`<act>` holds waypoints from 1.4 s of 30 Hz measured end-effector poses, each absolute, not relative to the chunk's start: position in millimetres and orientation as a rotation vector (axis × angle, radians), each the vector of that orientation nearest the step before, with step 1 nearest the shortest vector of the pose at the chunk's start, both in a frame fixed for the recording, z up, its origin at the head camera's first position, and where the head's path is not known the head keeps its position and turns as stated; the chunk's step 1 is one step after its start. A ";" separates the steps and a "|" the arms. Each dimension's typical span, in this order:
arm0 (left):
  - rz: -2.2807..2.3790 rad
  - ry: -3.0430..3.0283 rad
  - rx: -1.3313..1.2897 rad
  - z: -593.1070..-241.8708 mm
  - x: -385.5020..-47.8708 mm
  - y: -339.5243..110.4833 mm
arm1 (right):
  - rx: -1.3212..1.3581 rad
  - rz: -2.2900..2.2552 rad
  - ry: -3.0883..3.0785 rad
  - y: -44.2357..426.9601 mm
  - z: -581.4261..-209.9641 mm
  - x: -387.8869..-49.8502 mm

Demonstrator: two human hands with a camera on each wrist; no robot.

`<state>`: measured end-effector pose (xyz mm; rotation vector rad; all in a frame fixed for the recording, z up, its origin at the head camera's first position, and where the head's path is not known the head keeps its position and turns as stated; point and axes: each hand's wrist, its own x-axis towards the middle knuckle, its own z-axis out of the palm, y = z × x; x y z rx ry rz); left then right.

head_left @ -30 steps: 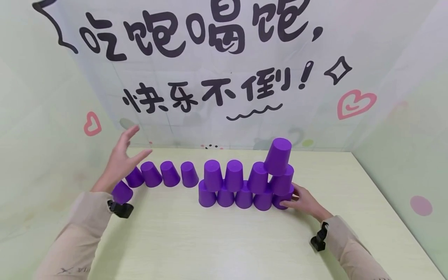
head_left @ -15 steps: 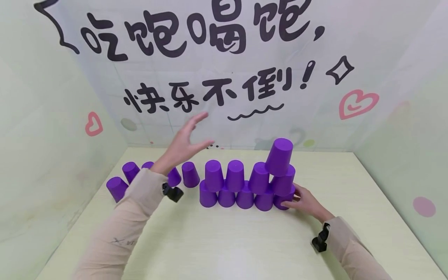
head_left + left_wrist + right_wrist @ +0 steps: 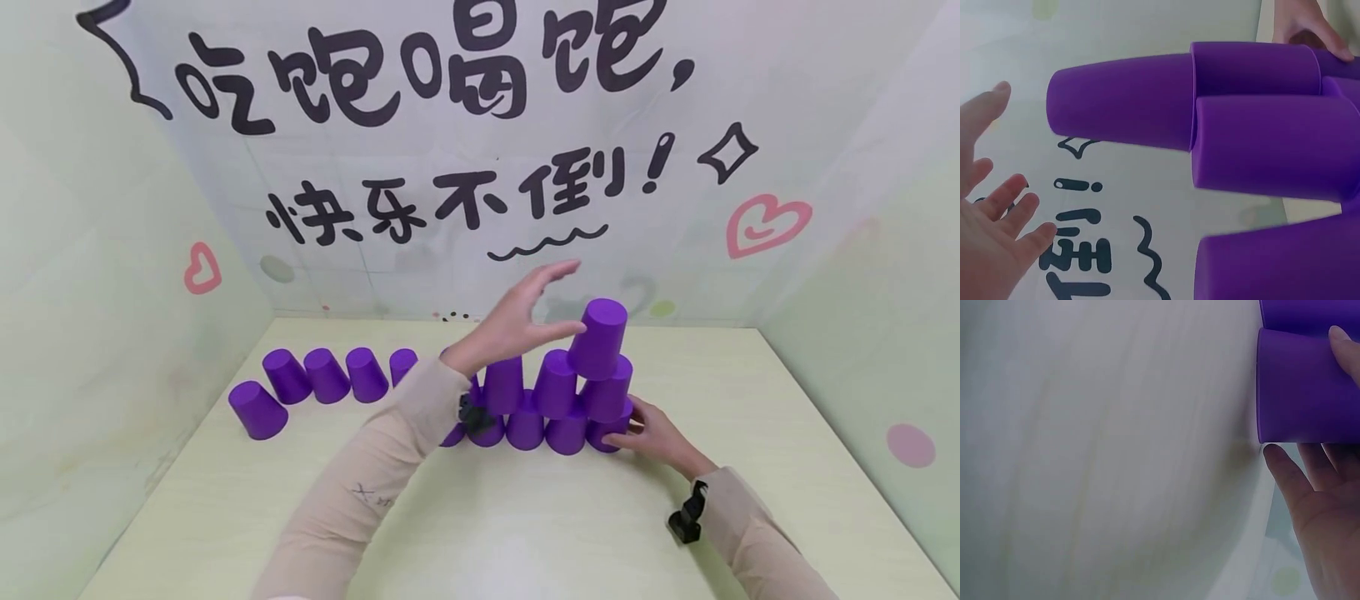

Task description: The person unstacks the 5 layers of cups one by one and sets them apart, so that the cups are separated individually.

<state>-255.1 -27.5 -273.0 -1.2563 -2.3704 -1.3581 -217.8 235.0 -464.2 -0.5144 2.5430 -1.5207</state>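
Upside-down purple cups stand in a stack of levels: a bottom row, a second row on it, and one top cup (image 3: 597, 338) at the right. My left hand (image 3: 521, 317) is raised at the left of the top cup, thumb and fingers spread apart and nothing held. In the left wrist view, a gap shows between that hand (image 3: 997, 231) and the top cup (image 3: 1122, 100). Low at the right end, my right hand (image 3: 656, 432) holds the bottom-row end cup (image 3: 602, 435), thumb across its front and fingers round its outer side.
On the table (image 3: 487, 533), several loose purple cups (image 3: 326, 375) stand upside down in a line to the left; the nearest is this front-left cup (image 3: 258, 410). A printed fabric wall (image 3: 420, 275) rises behind the table. My left forearm covers part of the stack's left end.
My left hand has swept right, from above the loose cups on the left to beside the top cup. The right hand and the stack have stayed in place.
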 end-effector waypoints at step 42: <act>-1.413 -2.422 -1.354 -280.4 -251.9 12.6 | -0.588 -1.529 2.565 232.4 -461.9 -216.1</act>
